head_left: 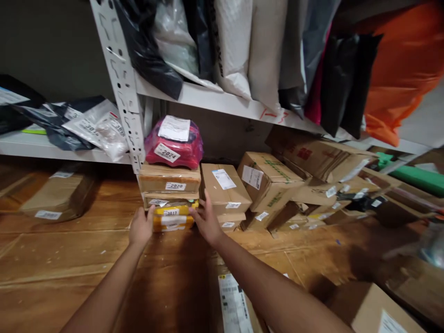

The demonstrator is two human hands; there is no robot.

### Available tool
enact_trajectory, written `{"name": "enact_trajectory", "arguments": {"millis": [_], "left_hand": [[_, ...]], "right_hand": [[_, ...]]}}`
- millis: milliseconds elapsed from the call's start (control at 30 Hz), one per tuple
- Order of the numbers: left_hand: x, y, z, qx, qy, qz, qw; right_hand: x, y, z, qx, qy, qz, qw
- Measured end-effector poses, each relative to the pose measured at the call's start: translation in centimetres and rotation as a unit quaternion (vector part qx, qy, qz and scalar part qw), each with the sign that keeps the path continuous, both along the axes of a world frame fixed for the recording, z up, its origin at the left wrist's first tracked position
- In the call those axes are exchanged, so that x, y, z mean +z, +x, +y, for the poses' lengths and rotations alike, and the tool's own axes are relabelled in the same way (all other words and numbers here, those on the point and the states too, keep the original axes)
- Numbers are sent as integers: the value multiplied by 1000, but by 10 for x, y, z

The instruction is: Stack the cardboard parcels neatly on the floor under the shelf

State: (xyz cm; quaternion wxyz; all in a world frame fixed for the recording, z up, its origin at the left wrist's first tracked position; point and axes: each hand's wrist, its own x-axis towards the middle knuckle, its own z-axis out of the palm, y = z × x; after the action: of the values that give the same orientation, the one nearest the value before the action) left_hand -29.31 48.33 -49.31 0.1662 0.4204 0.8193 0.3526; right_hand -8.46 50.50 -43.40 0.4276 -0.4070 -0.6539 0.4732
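Note:
My left hand (141,226) presses the left end of a yellow parcel (172,220) at the bottom of a stack on the floor. My right hand (205,219) rests against the stack's right side, fingers spread, touching the yellow parcel and the box beside it. Above the yellow parcel lie two flat cardboard boxes (169,181) with numbered labels, topped by a pink wrapped parcel (174,143) marked 2024.
A white metal shelf upright (120,78) stands just behind the stack. Shelves (222,102) hold soft mailer bags. Several cardboard boxes (267,182) crowd the floor to the right, one box (60,196) lies at left, and more boxes (378,310) sit near me.

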Motion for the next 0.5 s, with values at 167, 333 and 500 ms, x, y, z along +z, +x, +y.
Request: {"name": "enact_trajectory", "arguments": {"millis": [167, 333, 500], "left_hand": [[4, 19, -15, 113, 66, -9, 991], [6, 103, -58, 40, 165, -29, 985], [11, 204, -105, -242, 94, -98, 961]], "right_hand": [[19, 128, -62, 8, -34, -148, 988], [10, 306, -131, -177, -146, -310, 923], [-55, 375, -184, -203, -164, -325, 909]]}}
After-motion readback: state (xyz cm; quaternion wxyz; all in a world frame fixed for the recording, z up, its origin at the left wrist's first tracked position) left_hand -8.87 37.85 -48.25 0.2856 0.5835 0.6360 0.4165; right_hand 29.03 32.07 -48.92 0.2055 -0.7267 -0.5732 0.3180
